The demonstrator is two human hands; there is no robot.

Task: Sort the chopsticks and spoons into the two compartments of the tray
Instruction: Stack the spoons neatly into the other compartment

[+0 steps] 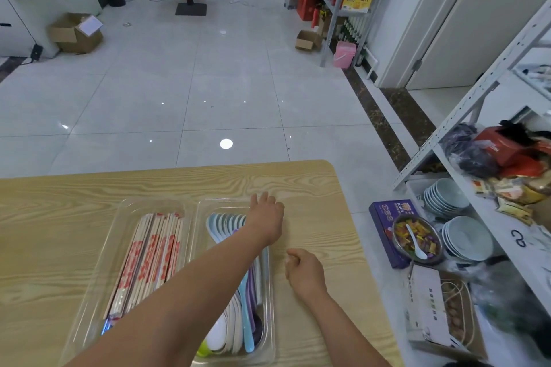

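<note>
On the woodgrain table (313, 188), clear tray (190, 208) holds paper-sleeved chopsticks (149, 256), glossy spoons (226, 222).

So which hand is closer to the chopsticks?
Left. The left hand reaches over the spoons beside the chopsticks; the right hand rests on the table beyond the tray.

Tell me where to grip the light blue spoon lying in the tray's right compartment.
Pinch the light blue spoon by its handle, coming straight down from above. The handle lies lengthwise on top of the stacked spoons, so it is exposed, while the clear tray wall blocks a side approach.
</note>
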